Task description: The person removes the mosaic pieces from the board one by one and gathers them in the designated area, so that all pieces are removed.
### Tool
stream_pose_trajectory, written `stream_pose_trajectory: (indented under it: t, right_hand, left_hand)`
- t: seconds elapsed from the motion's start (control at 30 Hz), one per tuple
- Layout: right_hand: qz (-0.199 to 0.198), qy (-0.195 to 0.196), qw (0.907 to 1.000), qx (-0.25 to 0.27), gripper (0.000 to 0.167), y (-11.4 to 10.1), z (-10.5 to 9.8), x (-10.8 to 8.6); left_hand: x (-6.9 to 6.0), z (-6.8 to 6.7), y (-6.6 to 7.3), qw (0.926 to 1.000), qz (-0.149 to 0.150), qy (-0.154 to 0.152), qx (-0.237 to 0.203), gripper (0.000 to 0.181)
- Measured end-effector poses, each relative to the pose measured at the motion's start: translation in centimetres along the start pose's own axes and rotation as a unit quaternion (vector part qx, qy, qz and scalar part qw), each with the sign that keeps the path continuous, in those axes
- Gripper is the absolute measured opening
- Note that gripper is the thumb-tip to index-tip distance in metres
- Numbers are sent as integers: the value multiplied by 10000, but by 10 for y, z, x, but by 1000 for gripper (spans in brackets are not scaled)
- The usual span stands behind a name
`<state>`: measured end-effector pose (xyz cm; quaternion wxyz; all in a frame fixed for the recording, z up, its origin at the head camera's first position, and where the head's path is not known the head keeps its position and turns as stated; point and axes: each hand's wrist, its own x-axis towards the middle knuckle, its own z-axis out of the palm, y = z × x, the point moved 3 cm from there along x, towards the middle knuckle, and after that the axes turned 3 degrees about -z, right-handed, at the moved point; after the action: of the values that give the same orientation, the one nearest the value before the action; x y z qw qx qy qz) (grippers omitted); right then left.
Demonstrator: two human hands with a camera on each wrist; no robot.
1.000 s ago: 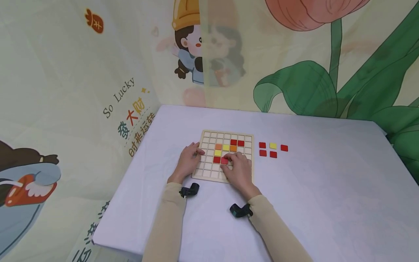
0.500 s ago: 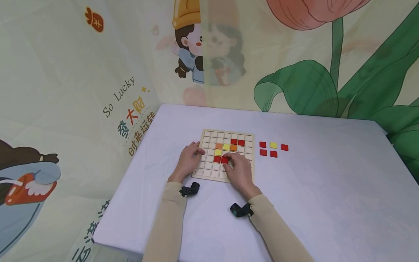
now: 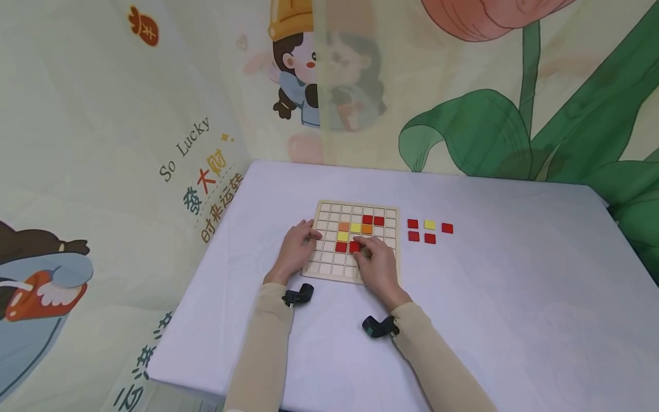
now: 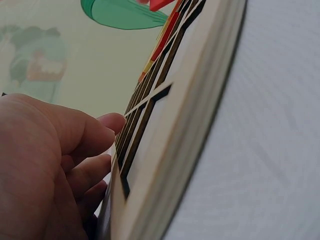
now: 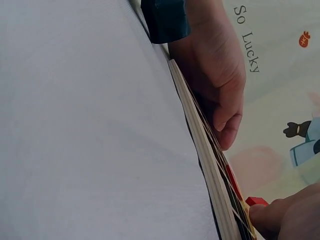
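Note:
A wooden grid board (image 3: 332,269) lies on the white table, with red, yellow and orange square tiles in some of its cells. My left hand (image 3: 296,250) holds the board's left edge, its thumb and curled fingers at the rim in the left wrist view. Over the lower middle of the grid, my right hand (image 3: 380,261) pinches a red tile (image 3: 354,246) between thumb and fingers. Seen from the right wrist, that red tile (image 5: 256,201) sits tilted at the fingertip, just above the grid surface. Immediately to its left lies another red tile (image 3: 341,247) in a cell.
Right of the board, several loose tiles lie on the table: red ones such as the red tile (image 3: 447,228) and one yellow tile (image 3: 429,225). A printed cloth backdrop (image 3: 463,74) rises behind the table (image 3: 515,286) and along its left side.
The pinched red tile has shifted slightly right and looks a little raised, with my right hand moving along. My left hand stays at the board's edge. The head view has tilted slightly.

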<state>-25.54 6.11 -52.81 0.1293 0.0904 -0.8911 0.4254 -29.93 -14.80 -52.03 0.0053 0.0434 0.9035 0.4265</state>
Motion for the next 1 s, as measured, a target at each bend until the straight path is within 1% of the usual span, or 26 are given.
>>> stream_pose_trajectory:
  t: [0.17,0.4,0.5,0.73,0.87,1.0]
  right_hand:
    - [101,52,9993,344,31,0,-3,0]
    - [237,129,9972,701,33,4,-11,-4]
    - [358,167,9965,742,33,7,-19,-5]
    - [741,390,9929,847,32,15,-37,-1]
    - [796,405,9929,790,32,19,-46,2]
    - [836,424,9929,735,33,23,-55,3]
  left_hand:
    - [1,-1,-1,10000,-3,11,-28,19]
    - [-1,-2,0,10000,14,20,-81,20]
    - [0,-1,0,10000,41,28,-74,19]
    - [-1,-2,0,10000,-7,22,-87,18]
    - [-1,-3,0,10000,-22,64,-20,17]
    - [-1,-4,1,10000,-5,39,-30,17]
